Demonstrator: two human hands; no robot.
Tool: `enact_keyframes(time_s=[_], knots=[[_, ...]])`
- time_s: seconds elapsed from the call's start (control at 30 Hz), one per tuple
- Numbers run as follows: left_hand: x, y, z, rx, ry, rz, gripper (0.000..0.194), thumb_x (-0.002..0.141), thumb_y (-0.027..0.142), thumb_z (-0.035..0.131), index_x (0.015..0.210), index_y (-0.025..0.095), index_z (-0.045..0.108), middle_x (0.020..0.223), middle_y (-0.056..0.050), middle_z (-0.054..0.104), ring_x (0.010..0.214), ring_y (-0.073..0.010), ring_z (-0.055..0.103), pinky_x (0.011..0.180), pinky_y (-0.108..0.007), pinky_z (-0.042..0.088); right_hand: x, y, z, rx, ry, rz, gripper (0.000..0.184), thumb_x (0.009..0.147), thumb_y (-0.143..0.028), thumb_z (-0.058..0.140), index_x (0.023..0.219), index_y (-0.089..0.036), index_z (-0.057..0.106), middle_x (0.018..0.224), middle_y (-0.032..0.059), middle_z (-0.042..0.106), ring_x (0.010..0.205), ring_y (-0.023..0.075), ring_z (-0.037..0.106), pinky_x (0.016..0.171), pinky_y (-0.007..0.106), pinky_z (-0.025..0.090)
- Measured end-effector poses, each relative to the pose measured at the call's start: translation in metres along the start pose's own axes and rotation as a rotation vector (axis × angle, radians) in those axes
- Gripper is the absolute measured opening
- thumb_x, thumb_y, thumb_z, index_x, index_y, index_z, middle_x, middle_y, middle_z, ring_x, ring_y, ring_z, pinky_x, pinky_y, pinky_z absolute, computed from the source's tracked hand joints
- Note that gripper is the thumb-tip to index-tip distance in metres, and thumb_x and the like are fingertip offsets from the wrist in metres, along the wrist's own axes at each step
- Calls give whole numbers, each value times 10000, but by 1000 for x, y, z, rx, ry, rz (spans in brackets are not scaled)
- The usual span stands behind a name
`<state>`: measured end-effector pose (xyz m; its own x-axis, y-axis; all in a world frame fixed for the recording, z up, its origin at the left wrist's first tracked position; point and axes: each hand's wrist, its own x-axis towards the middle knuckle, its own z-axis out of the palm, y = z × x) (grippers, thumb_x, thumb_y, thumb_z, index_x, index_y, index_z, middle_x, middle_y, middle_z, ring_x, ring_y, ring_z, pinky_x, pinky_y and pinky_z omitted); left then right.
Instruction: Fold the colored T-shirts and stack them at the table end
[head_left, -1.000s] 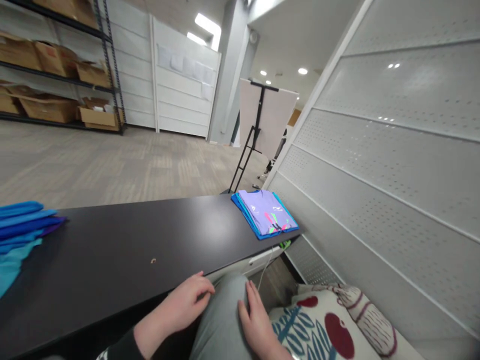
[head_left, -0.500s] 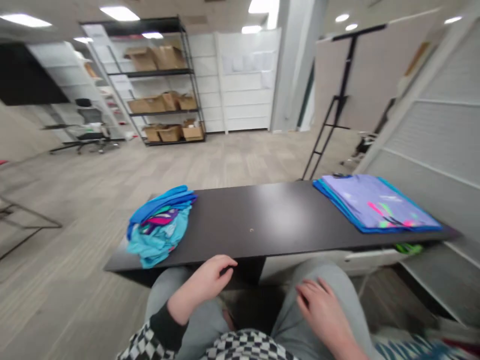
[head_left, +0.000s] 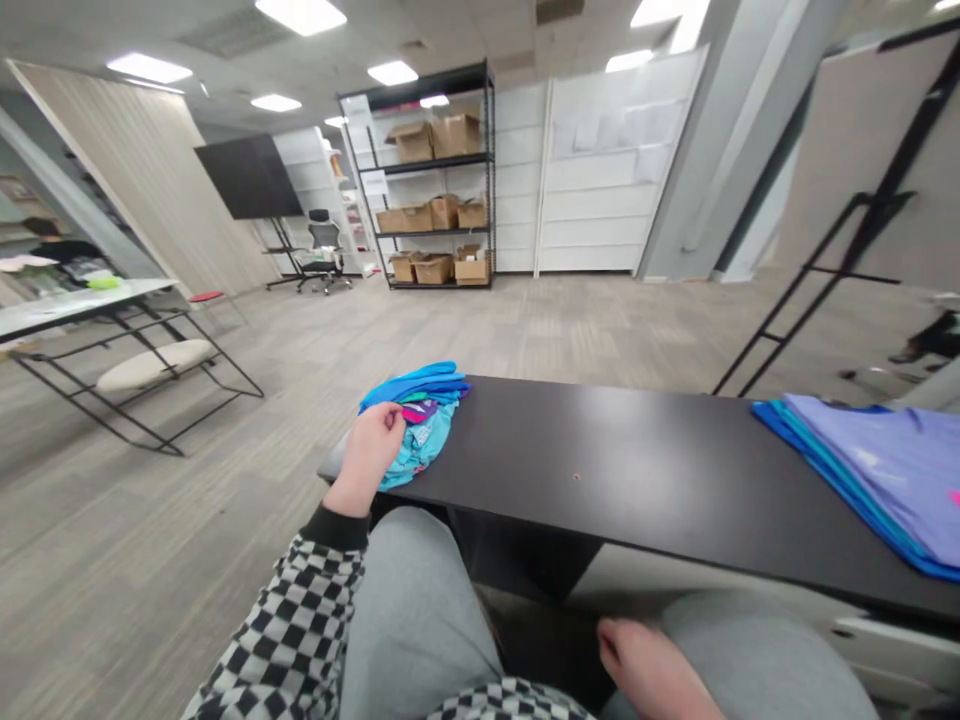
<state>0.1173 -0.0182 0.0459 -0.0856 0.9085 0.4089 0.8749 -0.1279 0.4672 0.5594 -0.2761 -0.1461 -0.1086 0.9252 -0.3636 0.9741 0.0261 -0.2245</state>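
Note:
A loose heap of blue and teal garments (head_left: 424, 410) lies at the left end of a long black table (head_left: 645, 475). My left hand (head_left: 373, 452), in a black-and-white checkered sleeve, rests on the near side of that heap with its fingers curled onto the cloth. A neat stack of folded shirts (head_left: 885, 470), lilac on top with blue beneath, sits at the table's right end. My right hand (head_left: 652, 672) lies low on my grey-trousered right leg, holding nothing.
A black easel stand (head_left: 817, 290) with a board rises behind the table at the right. Metal shelving (head_left: 431, 180) with cardboard boxes stands at the far wall. A white table and a padded bench (head_left: 146, 365) are at the left, an office chair farther back.
The view has swung left. My left hand has gone from the table's near edge out to the heap of garments and touches it. My right hand has stayed on my leg.

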Motion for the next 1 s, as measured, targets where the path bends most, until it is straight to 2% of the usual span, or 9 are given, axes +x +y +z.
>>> enact_keyframes(time_s=[0.1, 0.2, 0.37, 0.47, 0.63, 0.77, 0.87, 0.93, 1.0], knots=[[7, -7, 1, 204, -125, -62, 337, 1051, 425, 600, 1207, 241, 836, 1085, -118, 849, 1010, -294, 788, 883, -361, 572, 4, -7, 13, 40, -70, -29, 306, 993, -181, 549, 933, -280, 833, 1025, 112, 871, 1009, 345, 850, 780, 363, 541], [11, -7, 9, 301, -207, -32, 354, 1063, 406, 592, 1285, 257, 824, 1203, -137, 845, 1090, -305, 784, 914, -365, 561, 8, -9, 16, 86, -72, -36, 306, 975, -182, 564, 941, -283, 851, 1044, 111, 874, 1027, 342, 850, 791, 354, 545], [37, 13, 6, 315, -213, 82, 342, 1079, 304, 507, 1128, 223, 835, 1124, -143, 846, 1059, -304, 783, 880, -361, 542, 13, -11, 9, 166, -33, -16, 331, 988, -155, 549, 981, -256, 864, 1076, 118, 874, 1051, 332, 846, 807, 344, 544], [64, 38, -6, 264, -160, 147, 339, 1087, 307, 482, 1193, 235, 797, 1065, -106, 833, 1012, -277, 777, 818, -337, 522, 12, -12, 9, 149, -45, -16, 337, 971, -140, 556, 999, -253, 873, 1097, 131, 874, 1066, 351, 846, 806, 353, 544], [108, 99, -35, -240, 131, 187, 225, 1039, 329, 573, 1116, 224, 756, 693, 7, 675, 651, -193, 690, 613, -284, 465, 10, -13, 10, 113, -49, -16, 334, 978, -167, 555, 1013, -245, 877, 1090, 153, 872, 1050, 357, 850, 786, 349, 543], [122, 157, -54, -808, 179, 185, 202, 1028, 353, 630, 1184, 225, 647, 680, 67, 644, 542, -131, 662, 524, -219, 470, 8, -12, 9, 133, -38, -8, 300, 952, -172, 586, 993, -244, 875, 1072, 147, 873, 1028, 357, 851, 768, 343, 534], [105, 194, -59, -1036, 49, 299, 301, 995, 443, 724, 1182, 230, 624, 835, 27, 739, 652, -137, 737, 586, -231, 565, 7, -11, 9, 147, -24, -10, 280, 945, -182, 602, 971, -247, 874, 1049, 146, 873, 1001, 348, 851, 761, 340, 530], [79, 209, -62, -1005, -205, 394, 398, 963, 495, 770, 1232, 220, 668, 973, -32, 804, 817, -181, 800, 717, -289, 648, 7, -11, 10, 157, -11, -7, 271, 937, -189, 609, 952, -250, 873, 1026, 145, 872, 978, 349, 851, 753, 346, 529], [42, 215, -68, -837, -570, 491, 528, 948, 500, 791, 1394, 234, 695, 1132, -80, 837, 982, -230, 820, 859, -355, 679, 7, -11, 11, 163, 3, 5, 264, 924, -195, 618, 941, -254, 875, 1011, 140, 871, 963, 354, 849, 753, 356, 532]])
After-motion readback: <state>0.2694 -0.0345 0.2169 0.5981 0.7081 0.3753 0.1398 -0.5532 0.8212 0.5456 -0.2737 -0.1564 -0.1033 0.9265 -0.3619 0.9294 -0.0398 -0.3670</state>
